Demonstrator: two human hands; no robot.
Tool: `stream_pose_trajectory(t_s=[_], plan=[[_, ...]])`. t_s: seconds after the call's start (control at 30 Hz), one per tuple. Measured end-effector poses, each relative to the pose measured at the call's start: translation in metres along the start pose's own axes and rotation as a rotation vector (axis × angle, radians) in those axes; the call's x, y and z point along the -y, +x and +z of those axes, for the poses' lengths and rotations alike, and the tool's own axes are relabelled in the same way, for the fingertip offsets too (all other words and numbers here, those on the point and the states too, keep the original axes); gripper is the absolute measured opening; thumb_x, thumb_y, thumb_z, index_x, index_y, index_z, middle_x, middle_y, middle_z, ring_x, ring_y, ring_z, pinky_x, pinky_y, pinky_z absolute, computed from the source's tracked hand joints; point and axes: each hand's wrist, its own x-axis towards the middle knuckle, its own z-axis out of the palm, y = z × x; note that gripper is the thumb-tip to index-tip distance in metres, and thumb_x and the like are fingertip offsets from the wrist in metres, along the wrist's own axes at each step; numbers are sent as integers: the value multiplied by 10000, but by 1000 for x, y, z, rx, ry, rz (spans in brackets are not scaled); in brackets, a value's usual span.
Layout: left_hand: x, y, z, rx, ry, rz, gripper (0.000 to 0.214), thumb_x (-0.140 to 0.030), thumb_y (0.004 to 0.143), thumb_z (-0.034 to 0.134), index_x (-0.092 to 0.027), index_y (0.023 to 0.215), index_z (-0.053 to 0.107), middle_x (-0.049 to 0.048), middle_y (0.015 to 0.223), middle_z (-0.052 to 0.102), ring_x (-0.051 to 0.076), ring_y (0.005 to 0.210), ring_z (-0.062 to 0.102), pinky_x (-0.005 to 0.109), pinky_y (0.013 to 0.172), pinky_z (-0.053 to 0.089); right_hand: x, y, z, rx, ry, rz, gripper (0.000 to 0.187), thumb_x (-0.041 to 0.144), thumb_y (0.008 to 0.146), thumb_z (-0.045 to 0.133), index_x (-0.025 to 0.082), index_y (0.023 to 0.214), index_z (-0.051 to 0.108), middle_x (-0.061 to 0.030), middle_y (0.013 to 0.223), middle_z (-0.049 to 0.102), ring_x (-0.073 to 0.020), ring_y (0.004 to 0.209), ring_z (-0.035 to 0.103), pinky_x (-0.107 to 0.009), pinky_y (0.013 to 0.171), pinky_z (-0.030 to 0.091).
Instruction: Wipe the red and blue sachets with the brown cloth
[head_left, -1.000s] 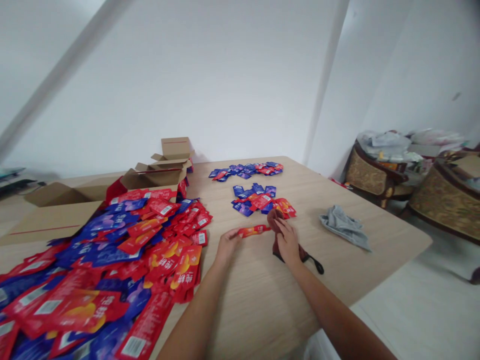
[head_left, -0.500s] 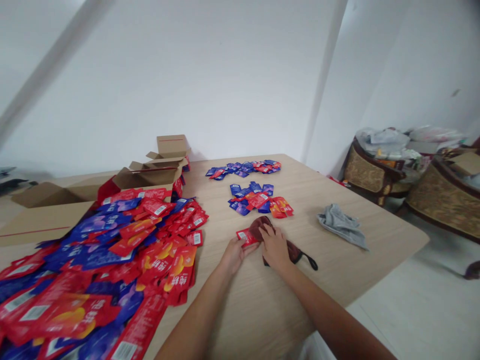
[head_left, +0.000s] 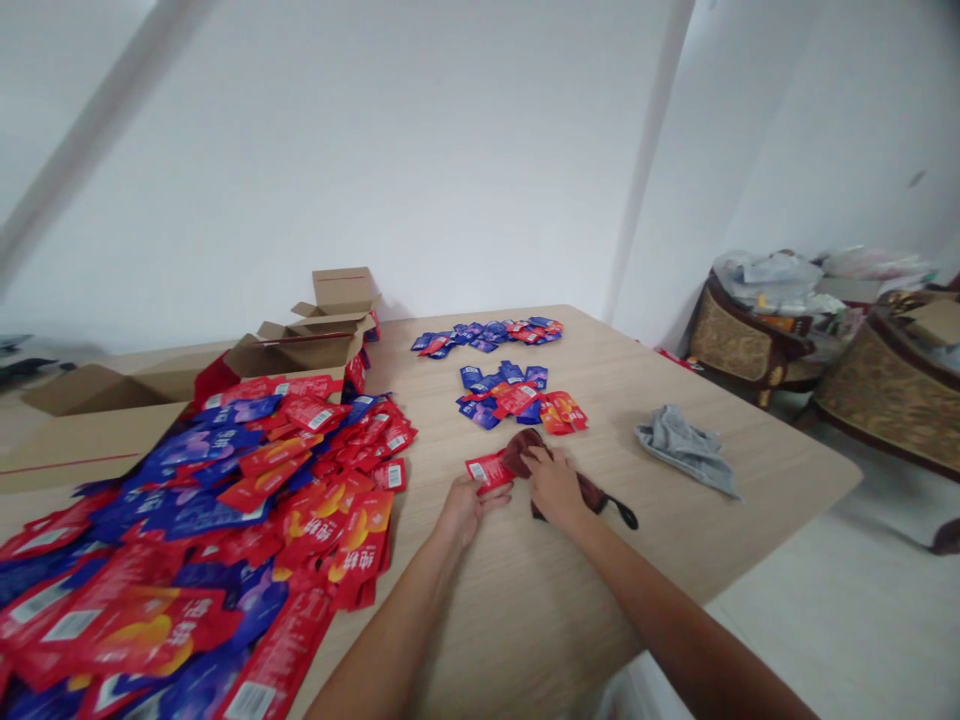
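A red packet with a white barcode label lies on the wooden table. My left hand is closed on its near left edge, with some fingers stretched out along the tabletop. Bunched under my right hand is a brown cloth, which the fingers grip and press over the packet's right end. That end is hidden beneath it. A black loop trails from the cloth towards the right. Beyond my hands sits a small group of blue and red packets.
A large heap of red and blue packets covers the left side, before open cardboard boxes. Another row of packets lies at the back. A grey cloth rests at right; chairs stand beyond the table.
The red packet shows a little more from under the brown cloth. My left hand has shifted slightly left and my right hand slightly right.
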Motion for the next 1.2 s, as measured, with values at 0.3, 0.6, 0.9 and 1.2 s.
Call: stream_pose_trajectory(t_s=[0.3,0.6,0.9,1.2], plan=[[-4,-3,0,9,-29,10,289,-79,775,510,-98,1054,582,148,985,673,179,736,668,278,685,534,41,-9,9,-5,144,-287,544,139,786,397,321,1298,433,58,1368,394,-198,1181,302,-328,949,277],[-21,1,-12,26,44,38,288,-66,759,458,-21,1019,575,215,881,683,260,796,677,376,715,544,-13,7,5,-34,-76,-6,463,157,822,388,279,1256,493,-38,1327,438,-248,1123,367,-385,881,301],[-123,-18,-61,-93,-213,630,144,-257,856,470,-133,837,541,142,999,666,219,1007,615,350,881,481,-14,2,14,-130,-22,-5,478,142,805,407,307,1245,495,12,1344,426,-226,1141,354,-360,901,297],[-61,65,-17,-145,-9,182,111,-202,824,560,-97,827,524,152,811,667,181,764,668,304,795,511,-16,5,18,-194,47,-13,470,140,791,422,307,1220,521,29,1312,462,-222,1108,376,-350,901,308]])
